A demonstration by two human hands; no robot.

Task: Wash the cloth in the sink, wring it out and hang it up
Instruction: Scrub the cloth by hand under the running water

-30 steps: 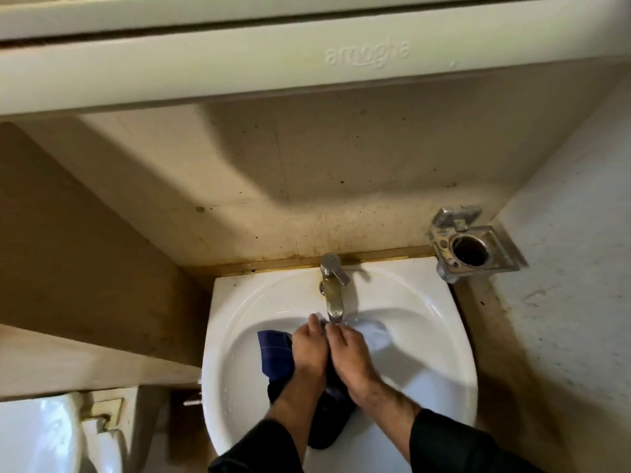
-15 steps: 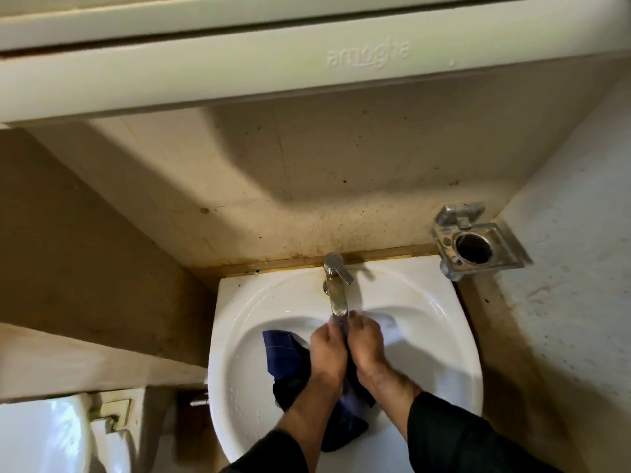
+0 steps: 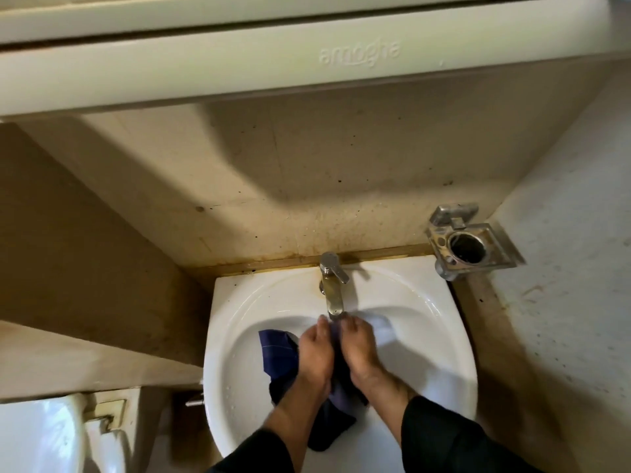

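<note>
A dark blue checked cloth (image 3: 278,349) lies bunched in the white sink (image 3: 239,302), right under the spout of the steel tap (image 3: 333,285). My left hand (image 3: 314,353) and my right hand (image 3: 358,349) sit side by side on top of the cloth, both gripping it, fingertips just below the spout. One end of the cloth spreads out to the left of my left hand and another end hangs down between my wrists toward the sink's front. The palms and the cloth beneath them are hidden.
A metal holder (image 3: 467,245) with a round hole is fixed on the right wall beside the sink. A pale cabinet (image 3: 307,63) overhangs the basin above. Part of a white toilet (image 3: 44,435) shows at the bottom left.
Both hands shifted slightly back and forth on the cloth under the tap, rubbing it. The bunched cloth moved a little with them; the view also drifted slightly.
</note>
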